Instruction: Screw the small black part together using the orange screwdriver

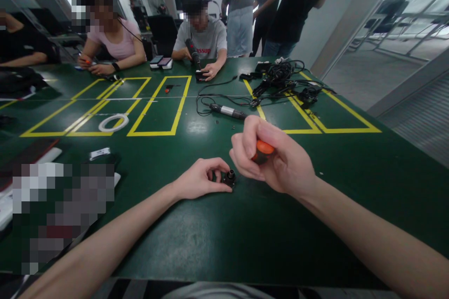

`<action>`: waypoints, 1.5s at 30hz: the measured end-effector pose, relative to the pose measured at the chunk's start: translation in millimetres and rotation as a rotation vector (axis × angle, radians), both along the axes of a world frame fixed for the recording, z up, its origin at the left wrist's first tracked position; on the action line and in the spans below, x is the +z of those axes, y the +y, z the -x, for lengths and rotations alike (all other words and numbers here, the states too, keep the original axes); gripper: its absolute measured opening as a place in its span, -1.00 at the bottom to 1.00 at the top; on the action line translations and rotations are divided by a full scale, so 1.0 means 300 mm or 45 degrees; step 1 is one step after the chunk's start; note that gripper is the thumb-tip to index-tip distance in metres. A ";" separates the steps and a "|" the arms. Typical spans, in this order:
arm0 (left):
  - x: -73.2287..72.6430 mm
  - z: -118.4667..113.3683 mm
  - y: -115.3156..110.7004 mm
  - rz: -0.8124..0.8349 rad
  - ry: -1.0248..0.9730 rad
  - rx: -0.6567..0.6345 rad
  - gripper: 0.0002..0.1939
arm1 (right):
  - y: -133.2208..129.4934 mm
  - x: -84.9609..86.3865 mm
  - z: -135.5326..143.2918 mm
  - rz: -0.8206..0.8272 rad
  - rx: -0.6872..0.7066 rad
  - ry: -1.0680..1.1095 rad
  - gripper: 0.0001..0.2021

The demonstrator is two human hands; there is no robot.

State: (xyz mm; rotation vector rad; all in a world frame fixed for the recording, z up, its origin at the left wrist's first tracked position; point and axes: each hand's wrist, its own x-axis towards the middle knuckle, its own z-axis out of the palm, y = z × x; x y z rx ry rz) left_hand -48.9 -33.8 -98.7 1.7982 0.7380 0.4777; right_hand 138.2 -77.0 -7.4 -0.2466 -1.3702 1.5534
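My left hand (201, 178) rests on the green table (182, 233), its thumb and fingers closed around a small black part (229, 179) with a round metal neck on top. The part sits at the tabletop, and its finer details are too small to make out. Raised to the right of it, my right hand (277, 156) is wrapped around a screwdriver (264, 149) with an orange and black handle. The screwdriver's shaft is hidden by the fingers. A gap separates the right hand from the black part.
Beyond my right hand lies a black and grey powered driver (228, 111) with its cable. Tangled black cables (280, 77) pile up at the back right. A white tape ring (114, 123) lies left. Across the table a person (203, 32) works with a driver.
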 end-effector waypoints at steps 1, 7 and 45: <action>0.000 0.000 0.001 -0.001 0.007 0.000 -0.66 | 0.002 0.000 -0.001 0.011 0.015 0.002 -0.67; -0.001 0.003 0.002 -0.067 0.041 -0.019 -0.64 | -0.002 -0.005 -0.005 0.004 0.055 0.045 -0.64; -0.005 -0.011 0.003 -0.030 0.024 0.085 -0.67 | 0.003 -0.010 0.004 0.048 -0.167 0.074 -0.71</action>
